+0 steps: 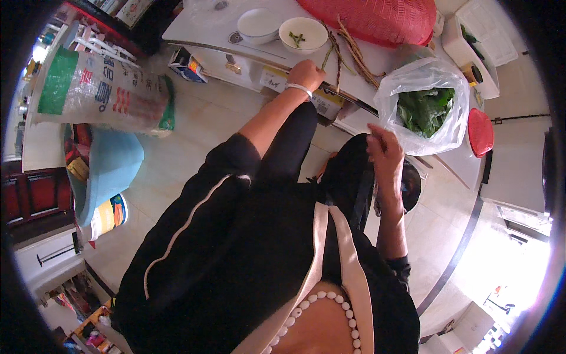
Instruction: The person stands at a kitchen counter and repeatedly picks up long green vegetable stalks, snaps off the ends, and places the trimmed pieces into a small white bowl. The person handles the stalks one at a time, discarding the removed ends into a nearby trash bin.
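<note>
My left hand (306, 75) is closed at the table's front edge, on the end of a green stalk (327, 57). Just beyond it, short green pieces (296, 39) lie in a white bowl (315, 27). Another white bowl (258, 25) stands to the left of that one. Long brownish stalks (356, 54) lie to the right of the bowls. My right hand (385, 148) is raised, fingers loosely bent and apart, with nothing seen in it. Near it, leafy greens (425, 110) fill a clear plastic bag (388, 97).
A red mesh cover (376, 17) lies at the back of the white table (199, 22). On the right are a red lid (480, 132) and a white foam box (479, 66). A large woven sack (119, 88) and a blue container (112, 163) stand on the left.
</note>
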Available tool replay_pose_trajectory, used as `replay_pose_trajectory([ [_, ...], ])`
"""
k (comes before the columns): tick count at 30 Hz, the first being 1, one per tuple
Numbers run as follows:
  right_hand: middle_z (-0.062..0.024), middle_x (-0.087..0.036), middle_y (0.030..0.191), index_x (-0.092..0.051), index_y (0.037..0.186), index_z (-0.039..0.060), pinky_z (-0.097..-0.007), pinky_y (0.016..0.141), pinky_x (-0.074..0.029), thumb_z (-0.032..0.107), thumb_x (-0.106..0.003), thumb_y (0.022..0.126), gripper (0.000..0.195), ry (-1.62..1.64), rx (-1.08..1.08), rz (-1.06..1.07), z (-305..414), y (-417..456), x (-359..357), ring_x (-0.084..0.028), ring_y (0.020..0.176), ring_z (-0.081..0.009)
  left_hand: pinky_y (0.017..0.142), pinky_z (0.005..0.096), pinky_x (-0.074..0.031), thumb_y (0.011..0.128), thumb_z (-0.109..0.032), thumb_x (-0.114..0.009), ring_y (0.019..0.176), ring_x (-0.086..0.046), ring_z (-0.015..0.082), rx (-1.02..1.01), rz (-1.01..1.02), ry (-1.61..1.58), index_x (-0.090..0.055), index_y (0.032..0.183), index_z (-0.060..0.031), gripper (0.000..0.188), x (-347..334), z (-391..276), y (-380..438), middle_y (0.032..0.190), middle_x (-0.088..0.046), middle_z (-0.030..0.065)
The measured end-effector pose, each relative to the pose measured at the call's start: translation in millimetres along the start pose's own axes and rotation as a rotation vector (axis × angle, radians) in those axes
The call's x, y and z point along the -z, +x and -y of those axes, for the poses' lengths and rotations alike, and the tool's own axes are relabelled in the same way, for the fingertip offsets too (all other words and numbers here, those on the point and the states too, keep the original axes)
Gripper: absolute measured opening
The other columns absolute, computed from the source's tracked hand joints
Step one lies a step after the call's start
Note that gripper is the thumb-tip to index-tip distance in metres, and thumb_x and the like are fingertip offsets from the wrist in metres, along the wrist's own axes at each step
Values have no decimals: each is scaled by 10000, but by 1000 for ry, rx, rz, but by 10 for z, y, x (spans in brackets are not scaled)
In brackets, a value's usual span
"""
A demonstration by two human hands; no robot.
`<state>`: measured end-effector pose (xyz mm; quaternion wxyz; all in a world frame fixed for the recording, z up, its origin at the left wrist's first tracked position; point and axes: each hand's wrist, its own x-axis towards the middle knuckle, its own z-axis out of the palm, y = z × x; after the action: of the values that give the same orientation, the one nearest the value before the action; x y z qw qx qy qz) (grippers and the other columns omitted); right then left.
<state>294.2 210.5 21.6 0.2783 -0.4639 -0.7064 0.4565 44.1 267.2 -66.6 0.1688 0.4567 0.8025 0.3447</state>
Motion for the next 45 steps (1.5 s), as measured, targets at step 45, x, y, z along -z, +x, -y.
replay_pose_trajectory([
  [45,-189,-547,851,-589,852,40,-422,663,-480,145,-482,781,165,-973,185,-161,-497,1873,-790,-579,801,-349,470,202,-315,870,-175,-455,502,-386,57,391,805,-1431,-510,1005,-6,223,629,241,-891,690,-480,6],
])
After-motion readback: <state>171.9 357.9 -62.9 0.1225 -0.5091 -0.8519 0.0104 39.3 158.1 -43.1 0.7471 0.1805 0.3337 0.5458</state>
